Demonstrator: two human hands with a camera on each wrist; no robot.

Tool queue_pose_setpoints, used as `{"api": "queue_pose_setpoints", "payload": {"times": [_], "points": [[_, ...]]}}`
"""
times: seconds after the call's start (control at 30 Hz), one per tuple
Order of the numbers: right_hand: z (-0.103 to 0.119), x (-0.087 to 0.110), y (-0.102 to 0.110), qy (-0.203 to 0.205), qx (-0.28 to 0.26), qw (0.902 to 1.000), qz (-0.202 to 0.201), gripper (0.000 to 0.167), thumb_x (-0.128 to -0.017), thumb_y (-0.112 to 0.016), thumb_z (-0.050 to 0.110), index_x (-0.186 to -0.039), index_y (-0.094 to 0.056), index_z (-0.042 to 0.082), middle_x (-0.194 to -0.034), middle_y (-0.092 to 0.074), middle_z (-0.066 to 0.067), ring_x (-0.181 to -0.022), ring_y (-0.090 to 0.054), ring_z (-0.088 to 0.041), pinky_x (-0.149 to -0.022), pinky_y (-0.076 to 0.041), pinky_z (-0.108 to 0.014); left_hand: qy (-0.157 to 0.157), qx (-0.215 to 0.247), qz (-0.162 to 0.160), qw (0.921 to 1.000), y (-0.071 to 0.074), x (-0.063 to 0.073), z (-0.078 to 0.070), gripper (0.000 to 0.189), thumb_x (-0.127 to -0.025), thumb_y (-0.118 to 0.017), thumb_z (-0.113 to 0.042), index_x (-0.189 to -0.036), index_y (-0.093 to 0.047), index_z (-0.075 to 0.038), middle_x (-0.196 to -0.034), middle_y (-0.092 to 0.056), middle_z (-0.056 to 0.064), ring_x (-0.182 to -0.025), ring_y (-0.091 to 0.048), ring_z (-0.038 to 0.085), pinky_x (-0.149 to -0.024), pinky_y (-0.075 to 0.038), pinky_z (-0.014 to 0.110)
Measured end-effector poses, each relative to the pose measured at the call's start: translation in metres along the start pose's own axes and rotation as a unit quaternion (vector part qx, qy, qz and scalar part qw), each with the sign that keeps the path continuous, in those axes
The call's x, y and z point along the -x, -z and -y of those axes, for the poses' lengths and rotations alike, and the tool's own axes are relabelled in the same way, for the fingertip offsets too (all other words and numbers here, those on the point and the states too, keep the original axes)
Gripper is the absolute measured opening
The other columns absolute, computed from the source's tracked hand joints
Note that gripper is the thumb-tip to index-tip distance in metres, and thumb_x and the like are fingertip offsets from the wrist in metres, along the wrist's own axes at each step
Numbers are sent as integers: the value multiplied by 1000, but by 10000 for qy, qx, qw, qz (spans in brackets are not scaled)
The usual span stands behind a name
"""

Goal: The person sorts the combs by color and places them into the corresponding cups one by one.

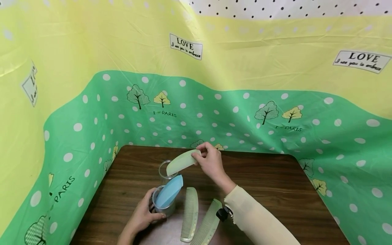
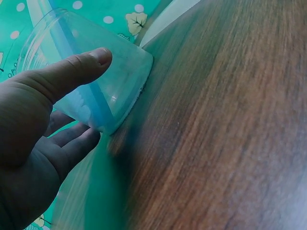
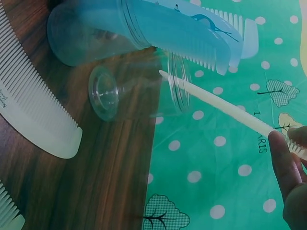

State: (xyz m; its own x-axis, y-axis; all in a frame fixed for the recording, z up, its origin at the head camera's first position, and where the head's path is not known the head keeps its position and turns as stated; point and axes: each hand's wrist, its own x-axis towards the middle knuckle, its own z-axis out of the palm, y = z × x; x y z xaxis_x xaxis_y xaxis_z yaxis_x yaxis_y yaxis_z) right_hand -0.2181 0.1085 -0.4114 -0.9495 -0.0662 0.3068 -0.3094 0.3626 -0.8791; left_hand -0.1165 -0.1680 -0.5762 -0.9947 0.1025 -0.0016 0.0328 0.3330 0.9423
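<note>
My left hand point(image 1: 142, 214) grips a see-through plastic jar point(image 2: 127, 62) round its side, thumb in front and fingers behind. Blue combs point(image 1: 170, 192) stand tilted in that jar, their ends sticking out past the rim. My right hand point(image 1: 212, 162) pinches a pale green comb point(image 1: 183, 162) by one end, between thumb and fingers. The comb's far end reaches over a second see-through jar point(image 3: 103, 93), dipping into its mouth in the right wrist view. That jar stands upright just behind the first one.
Two more pale green combs lie side by side near the table's front, a left one point(image 1: 190, 214) and a right one point(image 1: 209, 221). Green and yellow printed cloth point(image 1: 214, 112) hangs along the back and sides of the brown wooden table point(image 1: 269, 190).
</note>
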Motion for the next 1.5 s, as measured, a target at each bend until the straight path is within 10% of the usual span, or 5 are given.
{"api": "queue_pose_setpoints", "payload": {"times": [0.77,1.5], "points": [[5,-2,-26,-114,-346,9992,187,22,-92,-77,11,-111,-68,3,-93,-69,-13,-74,-72,-41,-58,-61,-32,-24,-85,-90,9999,1,0,0,104,-59,-100,-8,-148,-45,-11,-144,-55,15,-134,-52,35,-109,-48,42],[-5,-5,-44,-79,455,9986,252,20,-90,-79,10,-109,-73,5,-96,-69,-8,-78,-68,-16,-61,-58,-24,-13,19,-20,10000,0,0,1,103,-61,-99,-8,-148,-45,-14,-144,-55,15,-136,-51,36,-110,-47,42]]}}
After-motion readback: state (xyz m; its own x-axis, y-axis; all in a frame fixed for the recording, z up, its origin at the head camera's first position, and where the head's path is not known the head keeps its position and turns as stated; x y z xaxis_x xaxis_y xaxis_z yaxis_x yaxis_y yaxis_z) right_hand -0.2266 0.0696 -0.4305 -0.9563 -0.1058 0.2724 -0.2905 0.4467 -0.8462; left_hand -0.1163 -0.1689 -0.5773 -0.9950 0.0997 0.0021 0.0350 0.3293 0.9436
